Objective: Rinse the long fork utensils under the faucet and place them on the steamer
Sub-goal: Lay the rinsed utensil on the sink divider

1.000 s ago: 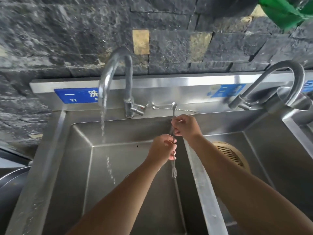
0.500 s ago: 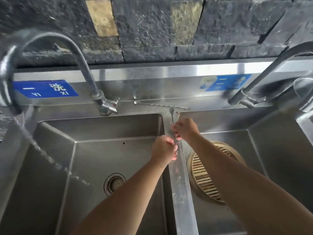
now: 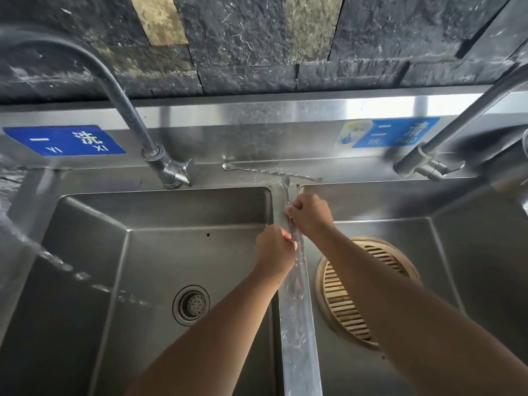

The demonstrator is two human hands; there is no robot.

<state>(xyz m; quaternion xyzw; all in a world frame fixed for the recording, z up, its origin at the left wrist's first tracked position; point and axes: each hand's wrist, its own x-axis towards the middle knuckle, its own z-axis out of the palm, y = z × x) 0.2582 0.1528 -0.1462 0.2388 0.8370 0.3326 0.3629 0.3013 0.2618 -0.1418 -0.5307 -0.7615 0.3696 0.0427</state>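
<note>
Both hands grip one long thin metal fork utensil point(image 3: 287, 186) over the divider point(image 3: 300, 332) between the two sink basins. My right hand point(image 3: 310, 215) pinches its upper part, just below the spoon-shaped end. My left hand point(image 3: 273, 254) is closed on the lower part, and the tines are hard to make out against the divider. A second long fork point(image 3: 271, 170) lies flat on the ledge behind the sinks. The round bamboo steamer point(image 3: 343, 298) sits in the right basin, partly under my right forearm. The left faucet point(image 3: 125, 110) is running, and its stream point(image 3: 57, 264) falls into the left basin.
The left basin has a drain strainer point(image 3: 191, 305) in its floor. A second faucet point(image 3: 428, 164) stands at the back right. Blue labels point(image 3: 65, 140) are stuck on the steel backsplash under a dark stone wall.
The utensil and both hands have moved right, from over the left basin to above the divider. The view has tilted down, so the drain and the whole steamer now show.
</note>
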